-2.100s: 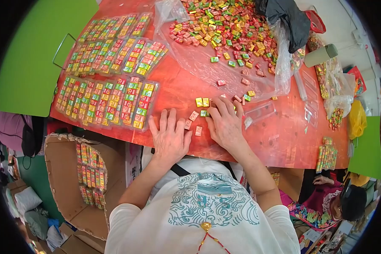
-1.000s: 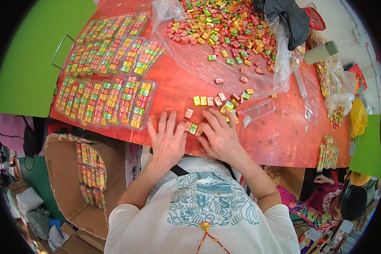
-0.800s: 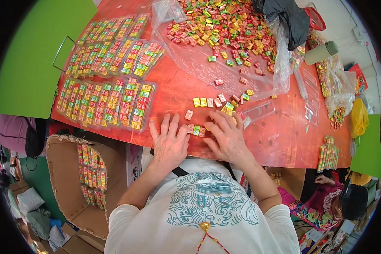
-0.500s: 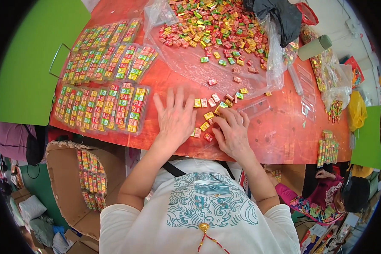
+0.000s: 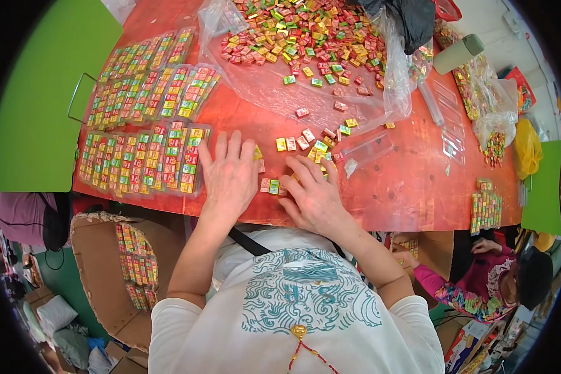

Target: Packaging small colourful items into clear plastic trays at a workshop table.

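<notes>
My left hand [image 5: 232, 181] lies palm down on the red table with its fingers spread. Small yellow and pink boxes [image 5: 258, 159] show along its right side, partly hidden by it. My right hand [image 5: 315, 196] is bent over the table, fingers apart, its fingertips at a short row of little boxes [image 5: 273, 186] in pink, green and red. Beyond it sits a loose cluster of yellow, green and red boxes [image 5: 320, 151]. What lies under both palms is hidden. Left of my left hand, filled clear trays [image 5: 144, 159] of such boxes stand in overlapping rows.
A big heap of small boxes [image 5: 311, 37] lies on plastic sheeting [image 5: 262, 90] at the back. Empty clear trays [image 5: 368, 149] are to the right, near a pale green bottle [image 5: 456, 56]. A cardboard box [image 5: 96, 268] stands below left; a co-worker [image 5: 480, 274] sits at right.
Both my hands have moved left across the table, and the boxes by them have shifted left too. A whitish scrap now shows where my right hand was. The view has shifted slightly.
</notes>
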Motion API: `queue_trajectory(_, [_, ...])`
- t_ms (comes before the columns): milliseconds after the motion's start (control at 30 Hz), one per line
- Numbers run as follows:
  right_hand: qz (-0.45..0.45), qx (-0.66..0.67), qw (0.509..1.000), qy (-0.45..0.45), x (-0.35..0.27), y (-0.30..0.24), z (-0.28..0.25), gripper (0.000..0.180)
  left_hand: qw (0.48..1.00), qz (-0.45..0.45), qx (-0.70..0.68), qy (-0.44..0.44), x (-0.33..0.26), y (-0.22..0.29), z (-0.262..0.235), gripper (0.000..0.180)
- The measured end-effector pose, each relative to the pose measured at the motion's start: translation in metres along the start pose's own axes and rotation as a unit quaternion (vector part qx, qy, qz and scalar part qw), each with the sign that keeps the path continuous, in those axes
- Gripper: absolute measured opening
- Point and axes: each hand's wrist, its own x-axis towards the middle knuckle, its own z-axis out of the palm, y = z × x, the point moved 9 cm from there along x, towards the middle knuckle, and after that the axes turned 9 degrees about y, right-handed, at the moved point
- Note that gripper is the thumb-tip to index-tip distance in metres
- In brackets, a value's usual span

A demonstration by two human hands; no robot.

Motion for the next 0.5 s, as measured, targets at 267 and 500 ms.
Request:
queue_trajectory(267, [0.029,-0.018,0.999,-0.004,-0.005,0.016,-0.002,0.042,0.996,0.008,0.012,-0.086,-0.046,0.01,-0.006,0.027])
queue_trajectory(500, [0.034,-0.033,0.999,0.007,-0.007,0.023,-0.007,0.036,0.994,0.003,-0.006,-0.109,-0.049,0.016,0.007,0.04])
